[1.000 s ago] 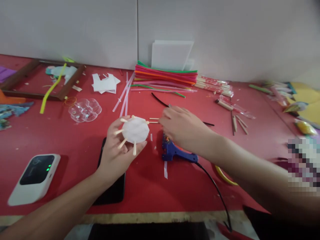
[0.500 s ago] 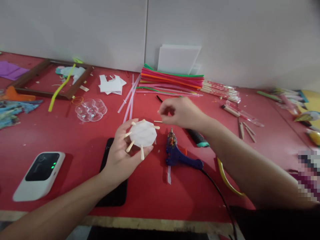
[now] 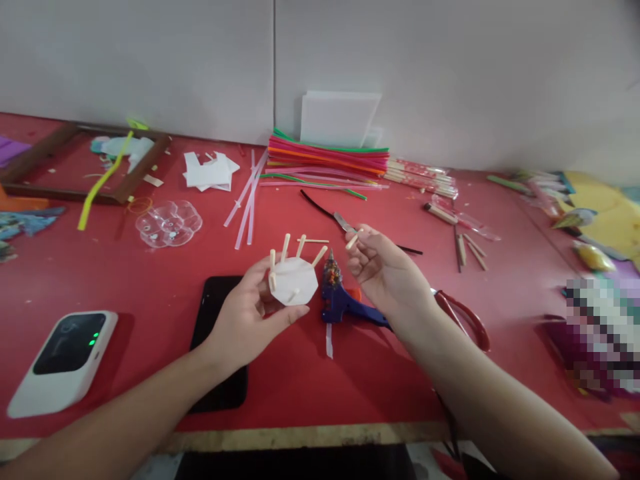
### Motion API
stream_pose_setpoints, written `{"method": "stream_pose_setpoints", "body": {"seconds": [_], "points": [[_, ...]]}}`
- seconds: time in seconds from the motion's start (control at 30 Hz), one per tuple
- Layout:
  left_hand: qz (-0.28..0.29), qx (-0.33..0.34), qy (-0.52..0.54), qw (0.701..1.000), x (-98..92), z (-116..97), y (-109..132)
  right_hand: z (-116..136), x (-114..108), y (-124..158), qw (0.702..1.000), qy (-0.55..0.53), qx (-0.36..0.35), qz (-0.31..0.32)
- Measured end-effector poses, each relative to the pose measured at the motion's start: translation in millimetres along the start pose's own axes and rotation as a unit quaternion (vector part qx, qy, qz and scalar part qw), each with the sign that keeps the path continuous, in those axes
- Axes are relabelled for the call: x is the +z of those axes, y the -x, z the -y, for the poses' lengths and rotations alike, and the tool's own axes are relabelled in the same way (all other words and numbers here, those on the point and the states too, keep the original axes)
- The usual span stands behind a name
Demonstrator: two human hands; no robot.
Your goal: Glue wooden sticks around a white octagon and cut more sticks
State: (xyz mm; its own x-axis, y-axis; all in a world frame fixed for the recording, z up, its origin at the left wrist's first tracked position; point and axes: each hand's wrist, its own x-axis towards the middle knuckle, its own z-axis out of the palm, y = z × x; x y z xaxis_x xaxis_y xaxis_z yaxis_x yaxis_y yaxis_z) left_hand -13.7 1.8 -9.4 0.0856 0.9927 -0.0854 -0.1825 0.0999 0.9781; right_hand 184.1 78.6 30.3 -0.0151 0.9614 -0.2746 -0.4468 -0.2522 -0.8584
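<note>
In the head view my left hand [image 3: 253,307] grips a white octagonal card disc [image 3: 295,283] from its left and lower edge. Several short wooden sticks stand up around the disc's rim. Between its fingertips my right hand [image 3: 383,267] pinches another short wooden stick [image 3: 353,241], held to the right of the disc and apart from it. A blue hot glue gun [image 3: 337,300] rests on the red table [image 3: 295,387] between the two hands, its nozzle pointing away from me. My right fingers hide part of its handle. A thin wooden stick [image 3: 315,241] lies behind the disc.
A black phone [image 3: 220,387] lies under my left wrist, with a white device [image 3: 65,363] farther left. Behind are pink strips [image 3: 245,210], colourful pipe cleaners [image 3: 327,157] and a knife-like tool [image 3: 343,222]. Red-handled pliers or scissors [image 3: 467,320] lie beside my right forearm.
My right hand has turned over and come nearer, now showing a short wooden stick in its fingers. The disc in my left hand has tilted, so its sticks point upward. The view has shifted rightward.
</note>
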Motion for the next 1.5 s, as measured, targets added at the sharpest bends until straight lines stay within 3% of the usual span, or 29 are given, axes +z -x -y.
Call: {"method": "stream_pose_setpoints", "body": {"seconds": [0.03,0.1,0.2,0.3,0.37,0.47,0.57,0.8,0.93,1.1,1.37,1.5], "points": [[0.008,-0.005,-0.003,1.0,-0.2,-0.7,0.1,-3.5,-4.9,3.3,0.999,0.02,-0.036,-0.008],[0.023,-0.011,-0.008,1.0,-0.9,-1.3,-0.3,-9.8,-14.1,11.7,0.98,0.103,-0.172,-0.005],[0.043,-0.001,-0.008,0.999,-2.0,0.1,-1.4,-16.9,-25.4,23.9,0.876,0.24,-0.412,0.074],[0.039,0.009,-0.021,0.999,-2.2,1.3,-1.7,-23.3,-33.2,26.5,0.79,0.29,-0.515,0.161],[0.033,0.004,-0.034,0.999,-1.9,0.7,-1.3,-28.2,-36.7,24.1,0.771,0.306,-0.533,0.166],[0.025,-0.004,-0.044,0.999,-1.8,-0.7,-0.5,-33.1,-38.1,21.9,0.765,0.338,-0.53,0.14],[0.025,0.003,-0.043,0.999,-3.0,-0.6,-0.2,-31.7,-34.5,24.2,0.752,0.364,-0.526,0.158],[0.032,0.084,-0.142,0.986,-7.2,1.0,0.3,-21.2,-25.7,29.4,0.668,0.413,-0.58,0.215],[0.034,0.098,-0.16,0.982,-8.2,2.6,0.0,-21.4,-24.0,31.4,0.631,0.432,-0.615,0.194],[0.036,0.094,-0.146,0.984,-8.9,2.9,-0.6,-22.3,-23.9,33.4,0.642,0.463,-0.584,0.18],[0.041,0.097,-0.18,0.978,-8.1,-2.7,0.0,-22.8,-24.6,32.5,0.629,0.44,-0.61,0.196],[0.038,0.086,-0.126,0.988,-7.5,-0.8,0.8,-21.1,-24.1,31.3,0.635,0.424,-0.611,0.208]]}}
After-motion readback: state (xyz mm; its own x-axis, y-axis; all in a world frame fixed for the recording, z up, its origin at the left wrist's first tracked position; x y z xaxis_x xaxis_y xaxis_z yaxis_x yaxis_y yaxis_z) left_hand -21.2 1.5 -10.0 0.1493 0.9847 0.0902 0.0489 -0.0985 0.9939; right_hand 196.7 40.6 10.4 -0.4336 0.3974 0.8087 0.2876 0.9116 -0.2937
